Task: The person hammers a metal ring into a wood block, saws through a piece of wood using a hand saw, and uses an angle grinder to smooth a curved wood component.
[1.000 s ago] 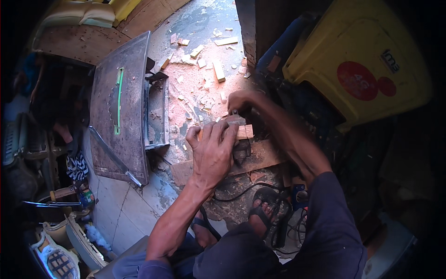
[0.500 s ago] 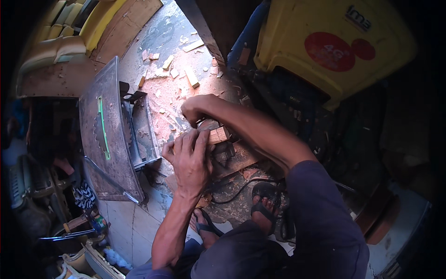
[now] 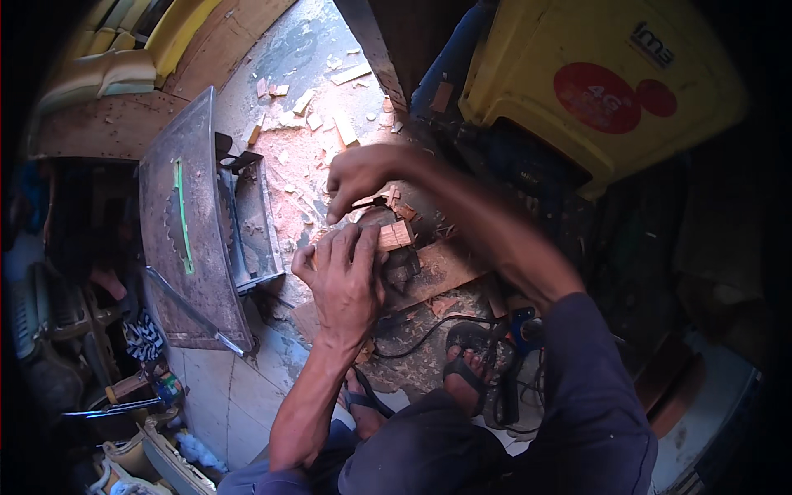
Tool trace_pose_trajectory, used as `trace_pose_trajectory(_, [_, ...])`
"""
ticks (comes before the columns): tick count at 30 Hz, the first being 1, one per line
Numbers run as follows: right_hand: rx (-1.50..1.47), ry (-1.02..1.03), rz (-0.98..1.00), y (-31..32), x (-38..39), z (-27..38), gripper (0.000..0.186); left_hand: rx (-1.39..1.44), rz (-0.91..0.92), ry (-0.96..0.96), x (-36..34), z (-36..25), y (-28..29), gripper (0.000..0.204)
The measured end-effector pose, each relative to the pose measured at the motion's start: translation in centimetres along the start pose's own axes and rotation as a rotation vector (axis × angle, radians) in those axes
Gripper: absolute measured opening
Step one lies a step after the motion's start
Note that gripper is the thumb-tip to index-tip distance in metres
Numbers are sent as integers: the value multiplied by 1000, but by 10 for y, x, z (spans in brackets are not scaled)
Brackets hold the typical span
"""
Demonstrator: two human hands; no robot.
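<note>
A short wooden block lies across a dark metal device whose kind I cannot make out. The fingers of my left hand are bent over the block's left part and grip it. Beyond the block, my right hand is curled up closed, its forearm reaching in from the right. A dark, thin piece shows just below that fist; whether the fingers hold it is hidden. Under the device lies a flat wooden board.
To the left stands a table saw with a toothed blade in a green-edged slot. Sawdust and wood offcuts cover the floor beyond. A yellow plastic chair is at the upper right. A black cable runs near my sandalled feet.
My right hand has lifted away from the block, up and slightly right, and is still curled. My left hand stays on the block. The view has shifted a little.
</note>
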State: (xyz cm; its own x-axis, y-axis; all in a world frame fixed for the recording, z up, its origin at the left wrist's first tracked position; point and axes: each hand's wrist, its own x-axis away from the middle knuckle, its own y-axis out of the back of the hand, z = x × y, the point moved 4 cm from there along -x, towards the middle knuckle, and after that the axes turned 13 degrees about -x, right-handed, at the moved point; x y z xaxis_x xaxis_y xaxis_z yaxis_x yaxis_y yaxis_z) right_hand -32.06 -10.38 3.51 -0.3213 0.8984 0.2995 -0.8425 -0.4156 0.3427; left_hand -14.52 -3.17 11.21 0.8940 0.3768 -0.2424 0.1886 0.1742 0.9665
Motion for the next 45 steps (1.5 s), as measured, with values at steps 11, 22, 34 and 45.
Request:
trace_pose_trajectory(11, [-340,-223,88,-43,-49,-69,73,-8,-1,11,1,2,0,40])
trace_pose_trajectory(22, [-142,-478,-1221,-164,301,-26,28,81,-184,113,16,-4,32,36])
trace_pose_trajectory(34, [177,-215,-1176,-290,377,-22,35,9,-67,91,-1,-4,23,28])
trace_pose_trajectory(45, [-755,155,-1616,-318,322,109,40,85,303,106,-24,13,13,39])
